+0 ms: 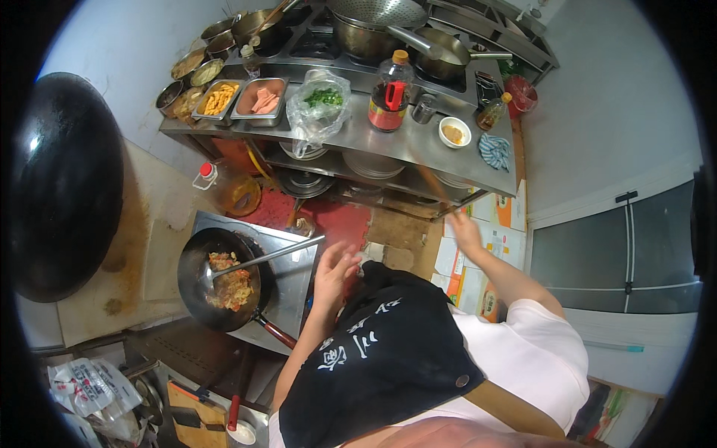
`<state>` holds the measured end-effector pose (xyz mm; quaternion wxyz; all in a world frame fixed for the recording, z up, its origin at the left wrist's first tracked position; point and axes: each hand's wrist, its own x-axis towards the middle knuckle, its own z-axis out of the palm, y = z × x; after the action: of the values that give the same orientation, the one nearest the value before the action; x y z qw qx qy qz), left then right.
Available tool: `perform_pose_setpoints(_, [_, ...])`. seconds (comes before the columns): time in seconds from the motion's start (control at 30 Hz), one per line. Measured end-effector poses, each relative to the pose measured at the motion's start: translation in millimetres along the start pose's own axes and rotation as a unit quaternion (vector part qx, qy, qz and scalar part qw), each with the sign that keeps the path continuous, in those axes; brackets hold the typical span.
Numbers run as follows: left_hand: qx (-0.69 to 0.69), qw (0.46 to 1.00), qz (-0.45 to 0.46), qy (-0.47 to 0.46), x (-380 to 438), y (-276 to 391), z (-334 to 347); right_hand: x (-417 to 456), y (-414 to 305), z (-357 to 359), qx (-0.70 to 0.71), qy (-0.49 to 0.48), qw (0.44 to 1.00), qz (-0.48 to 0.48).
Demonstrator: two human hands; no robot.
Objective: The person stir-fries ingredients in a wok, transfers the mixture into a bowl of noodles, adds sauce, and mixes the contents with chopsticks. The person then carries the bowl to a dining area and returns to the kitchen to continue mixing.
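Observation:
My left hand (335, 273), fingers apart and holding nothing, is in front of my black apron (369, 336). To its left, a wok (193, 297) with a red-brown handle (277, 334) sits on a steel stove top (291, 280). Chopped yellow and red food (232, 291), perhaps egg and tomato, lies inside it. A metal ladle (280, 250) rests in the wok, its handle end close to my left hand. My right hand (465, 231) grips thin wooden chopsticks (434, 182), blurred and pointing up toward the counter's front edge; their number is unclear.
The steel counter (358, 120) bears a dark sauce bottle (390, 92), a bag of chopped greens (319, 106), steel pans of food (261, 103), a white bowl (454, 133) and a striped cloth (494, 151). An oil jug (232, 187) stands below. A large wok (67, 185) hangs left.

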<state>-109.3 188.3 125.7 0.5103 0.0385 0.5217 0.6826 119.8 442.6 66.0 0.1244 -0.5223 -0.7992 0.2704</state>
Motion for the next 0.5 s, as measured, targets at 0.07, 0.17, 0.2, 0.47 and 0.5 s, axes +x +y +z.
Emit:
perform_pose_setpoints(0.07, [-0.011,1.000,-0.003,0.023,-1,-5,-7,18,36,-24,-0.034,0.055,0.998,0.025])
perform_pose_setpoints(0.17, [-0.027,0.996,0.016,0.079,1,-25,-35,68,74,-28,-0.054,0.071,0.994,0.066])
perform_pose_setpoints(0.2, [-0.034,0.993,0.015,0.109,-2,-23,-40,84,68,-30,-0.083,0.062,0.992,0.069])
perform_pose_setpoints(0.47, [-0.099,0.939,0.048,0.326,-21,-24,-62,175,93,-33,-0.113,0.058,0.992,0.013])
perform_pose_setpoints(0.5, [-0.104,0.932,0.043,0.345,-23,-27,-59,184,97,-35,-0.106,0.051,0.993,-0.003])
